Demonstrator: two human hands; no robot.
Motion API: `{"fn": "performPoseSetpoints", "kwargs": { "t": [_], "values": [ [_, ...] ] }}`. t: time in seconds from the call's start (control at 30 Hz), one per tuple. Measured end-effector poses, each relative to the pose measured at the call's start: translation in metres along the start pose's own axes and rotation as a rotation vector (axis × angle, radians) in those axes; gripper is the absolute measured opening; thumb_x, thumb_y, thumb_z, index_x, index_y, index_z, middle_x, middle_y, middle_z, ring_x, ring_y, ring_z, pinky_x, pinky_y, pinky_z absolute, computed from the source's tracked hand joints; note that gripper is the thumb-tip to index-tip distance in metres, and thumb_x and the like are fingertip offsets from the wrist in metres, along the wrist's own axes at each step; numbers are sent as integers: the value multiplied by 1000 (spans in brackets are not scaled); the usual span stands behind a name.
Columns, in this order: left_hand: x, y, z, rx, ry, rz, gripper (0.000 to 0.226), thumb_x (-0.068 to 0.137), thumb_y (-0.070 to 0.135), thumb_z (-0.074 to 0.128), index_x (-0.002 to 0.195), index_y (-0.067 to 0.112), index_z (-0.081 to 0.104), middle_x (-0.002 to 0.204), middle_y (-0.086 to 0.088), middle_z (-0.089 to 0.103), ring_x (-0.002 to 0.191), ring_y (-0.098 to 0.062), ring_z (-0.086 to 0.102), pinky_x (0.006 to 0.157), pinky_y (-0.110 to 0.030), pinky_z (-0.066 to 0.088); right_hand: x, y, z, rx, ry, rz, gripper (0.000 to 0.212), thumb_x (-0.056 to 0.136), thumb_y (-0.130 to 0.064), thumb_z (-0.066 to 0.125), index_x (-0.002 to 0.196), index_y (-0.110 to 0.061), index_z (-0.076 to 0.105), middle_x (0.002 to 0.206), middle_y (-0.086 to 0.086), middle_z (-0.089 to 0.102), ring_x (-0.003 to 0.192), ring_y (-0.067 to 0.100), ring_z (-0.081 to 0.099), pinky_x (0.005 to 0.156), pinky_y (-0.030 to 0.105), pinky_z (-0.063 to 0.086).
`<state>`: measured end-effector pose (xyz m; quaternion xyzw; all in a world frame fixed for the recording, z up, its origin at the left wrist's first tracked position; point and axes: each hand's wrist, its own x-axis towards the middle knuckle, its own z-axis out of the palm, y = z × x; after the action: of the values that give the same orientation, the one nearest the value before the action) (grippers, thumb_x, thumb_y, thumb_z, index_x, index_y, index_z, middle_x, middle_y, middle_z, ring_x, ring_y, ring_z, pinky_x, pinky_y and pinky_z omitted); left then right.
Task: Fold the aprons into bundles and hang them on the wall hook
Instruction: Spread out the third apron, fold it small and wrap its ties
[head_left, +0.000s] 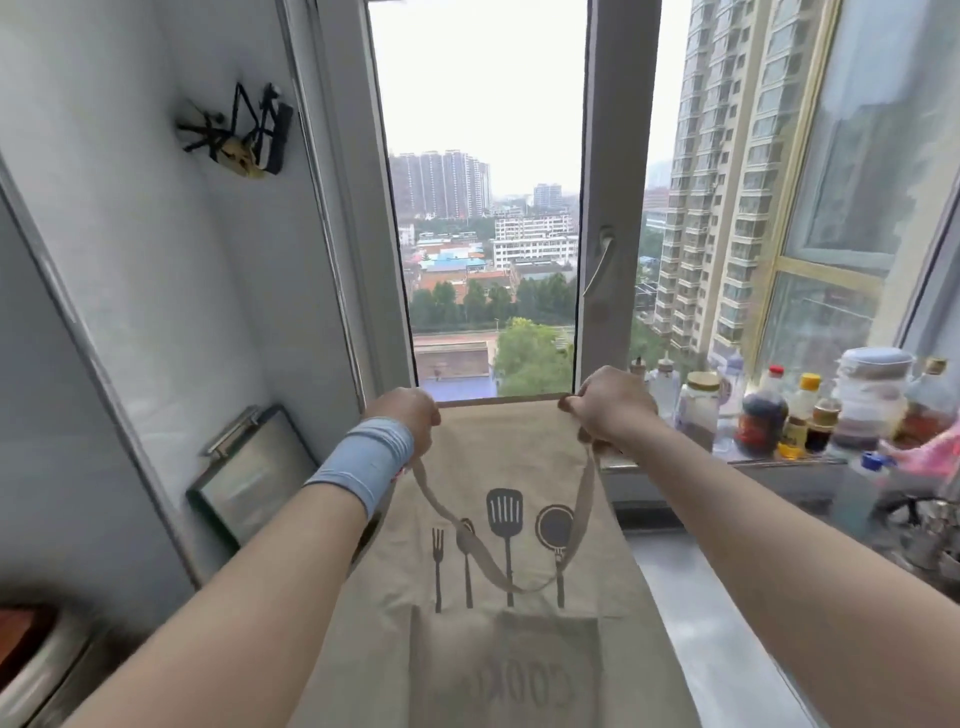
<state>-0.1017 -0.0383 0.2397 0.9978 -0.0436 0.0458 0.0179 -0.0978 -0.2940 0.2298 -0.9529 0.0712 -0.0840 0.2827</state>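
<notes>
Beige canvas apron (498, 447), dark utensil print: held up before the window, top edge stretched level, neck strap hanging in a loop.
Left hand (410, 415): fingers curled round left top corner.
Right hand (613, 408): fingers pinching right top corner.
Black wall hook (244, 132): upper left, well apart.

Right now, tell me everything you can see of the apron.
The apron is beige, canvas-like cloth, held up flat before the window. The left hand and right hand each grip a top corner, stretching the top edge straight. Its neck strap hangs in a loose loop over the front. Dark prints show a fork, spoon, slotted spatula and round pan; below sits a darker pocket-like panel with blurred lettering. The lower part runs out of view.
</notes>
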Motion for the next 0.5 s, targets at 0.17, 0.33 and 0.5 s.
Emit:
{"fn": "performPoseSetpoints", "kwargs": {
  "t": [0.17,0.33,0.5],
  "values": [
    [69,-10,83,-186,-233,-96,42,89,9,52,131,15,57,112,-7,68,76,-23,72,67,-34,61,83,35,94,102,-92,77,32,91,-38,64,81,-10,76,85,8,76,87,28,72,79,36,58],
    [127,-11,159,-187,-291,-110,41,93,25,55,130,8,54,130,-11,57,115,-29,56,96,-32,44,134,72,168,35,-166,38,26,96,-27,56,82,-14,74,98,11,74,99,31,65,69,25,37],
    [154,-3,240,-362,-348,-187,70,90,22,57,151,12,23,161,-7,3,134,-26,40,105,-32,38,173,109,235,18,-330,-29,24,99,-18,48,101,-5,68,112,17,69,108,34,60,80,35,43]
  ]
}}
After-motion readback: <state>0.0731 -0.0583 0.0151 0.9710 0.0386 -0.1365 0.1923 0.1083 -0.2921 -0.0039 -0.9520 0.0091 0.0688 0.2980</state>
